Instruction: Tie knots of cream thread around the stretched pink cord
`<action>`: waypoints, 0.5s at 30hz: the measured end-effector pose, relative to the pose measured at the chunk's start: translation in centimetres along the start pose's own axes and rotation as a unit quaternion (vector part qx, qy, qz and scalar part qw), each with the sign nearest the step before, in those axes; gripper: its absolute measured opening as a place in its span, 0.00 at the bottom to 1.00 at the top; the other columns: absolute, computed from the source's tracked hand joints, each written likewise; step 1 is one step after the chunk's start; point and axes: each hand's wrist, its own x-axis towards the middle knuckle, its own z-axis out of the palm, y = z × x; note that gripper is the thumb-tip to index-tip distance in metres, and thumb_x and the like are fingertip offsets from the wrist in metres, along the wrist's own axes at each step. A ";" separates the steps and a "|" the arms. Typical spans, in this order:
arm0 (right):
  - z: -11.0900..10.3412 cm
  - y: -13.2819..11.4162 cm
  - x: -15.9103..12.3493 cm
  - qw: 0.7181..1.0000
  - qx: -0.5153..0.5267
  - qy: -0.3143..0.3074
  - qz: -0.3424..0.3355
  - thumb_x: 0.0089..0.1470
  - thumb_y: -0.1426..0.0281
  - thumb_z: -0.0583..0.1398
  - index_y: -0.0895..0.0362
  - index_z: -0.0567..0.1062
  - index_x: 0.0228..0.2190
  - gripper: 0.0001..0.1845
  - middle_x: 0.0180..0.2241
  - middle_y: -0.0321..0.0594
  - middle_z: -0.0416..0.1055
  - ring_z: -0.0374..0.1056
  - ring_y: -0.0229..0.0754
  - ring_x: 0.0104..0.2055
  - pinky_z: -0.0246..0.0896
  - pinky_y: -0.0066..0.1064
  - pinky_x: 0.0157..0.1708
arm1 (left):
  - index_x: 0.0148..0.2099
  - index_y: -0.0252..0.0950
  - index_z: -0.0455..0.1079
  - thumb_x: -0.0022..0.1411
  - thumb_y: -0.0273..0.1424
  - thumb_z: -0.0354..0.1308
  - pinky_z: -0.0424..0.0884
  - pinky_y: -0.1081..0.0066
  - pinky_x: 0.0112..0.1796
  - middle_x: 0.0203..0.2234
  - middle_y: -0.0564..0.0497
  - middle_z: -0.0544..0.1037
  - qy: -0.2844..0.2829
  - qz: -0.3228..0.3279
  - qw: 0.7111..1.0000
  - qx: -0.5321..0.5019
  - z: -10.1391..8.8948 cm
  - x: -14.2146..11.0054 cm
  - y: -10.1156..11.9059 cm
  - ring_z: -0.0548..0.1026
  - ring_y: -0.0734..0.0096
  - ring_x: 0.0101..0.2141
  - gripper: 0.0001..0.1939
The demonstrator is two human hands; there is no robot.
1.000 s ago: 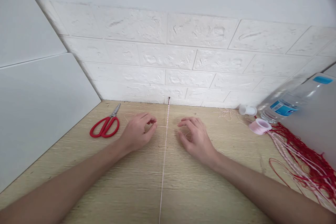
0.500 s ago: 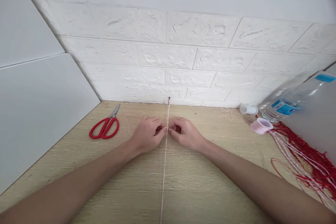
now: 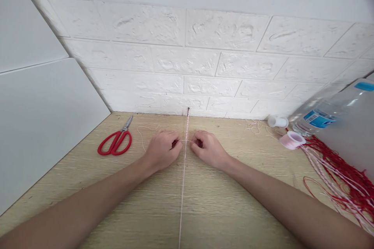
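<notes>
A pale pink braided cord (image 3: 187, 124) runs from a small dark hook (image 3: 188, 109) at the foot of the wall straight toward me. Its lower part is a thin straight string (image 3: 182, 198) that leaves the bottom of the view. My left hand (image 3: 165, 148) pinches a fine thread just left of the cord. On the other side my right hand (image 3: 207, 148) pinches thread too. The thread stretches level across the cord between my fingertips, at the braid's lower end.
Red-handled scissors (image 3: 115, 142) lie at left beside a loose thread (image 3: 142, 136). At right are a white spool (image 3: 277, 121), a pink thread spool (image 3: 292, 140), a plastic bottle (image 3: 321, 118) and a heap of red cords (image 3: 347, 175). A white brick-pattern wall (image 3: 163, 62) closes the back.
My hands have moved slightly apart, left hand leftward and right hand rightward. The thread between them is now drawn straight, and the small loop at the cord has closed.
</notes>
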 end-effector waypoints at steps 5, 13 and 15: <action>-0.1 -0.2 0.0 0.999 0.023 -0.012 0.027 0.55 0.72 0.57 0.56 0.70 0.33 0.02 0.23 0.33 0.66 0.61 0.37 0.27 0.52 0.29 0.28 | 0.31 0.37 0.66 0.63 0.32 0.51 0.62 0.66 0.37 0.25 0.54 0.73 -0.001 -0.021 0.999 -0.038 -0.2 0.1 0.3 0.68 0.70 0.28 0.09; -0.2 0.0 0.2 0.999 0.012 -0.036 -0.037 0.58 0.72 0.56 0.56 0.71 0.29 0.06 0.24 0.33 0.66 0.60 0.37 0.28 0.53 0.30 0.31 | 0.31 0.36 0.66 0.67 0.33 0.47 0.62 0.66 0.38 0.26 0.52 0.74 -0.016 0.014 0.999 -0.045 -0.1 0.1 0.4 0.69 0.69 0.30 0.13; -0.2 0.1 0.2 0.998 0.005 -0.034 -0.044 0.59 0.72 0.56 0.56 0.69 0.27 0.08 0.24 0.33 0.66 0.60 0.37 0.28 0.53 0.30 0.31 | 0.30 0.36 0.64 0.67 0.33 0.46 0.62 0.66 0.37 0.25 0.52 0.73 -0.013 0.014 0.999 -0.039 0.0 0.1 0.4 0.69 0.69 0.29 0.13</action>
